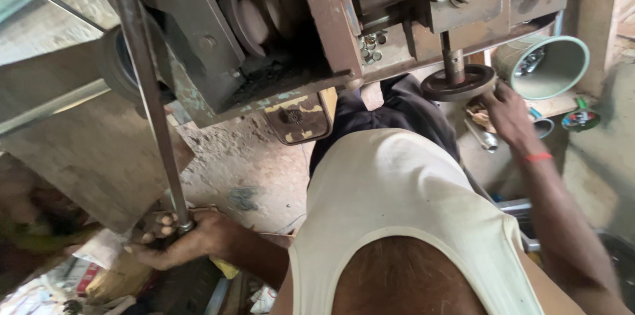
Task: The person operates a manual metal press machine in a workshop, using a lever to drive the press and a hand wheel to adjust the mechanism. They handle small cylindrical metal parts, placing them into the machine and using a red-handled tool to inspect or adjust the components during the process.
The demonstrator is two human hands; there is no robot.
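Low on the left, left hand (pixel 182 242) wrapped tight around the bottom end of a long metal rod (pixel 149 90) slanting up past the rusty machine (pixel 284 30). Further right, right hand (pixel 506 113) at the rim of the small handwheel (pixel 458 82) under the machine, fingers seemingly curled on it, just beside a pale green tube (pixel 549 67).

Upright steel rod (pixel 149 90), dark handwheel (pixel 458 83)
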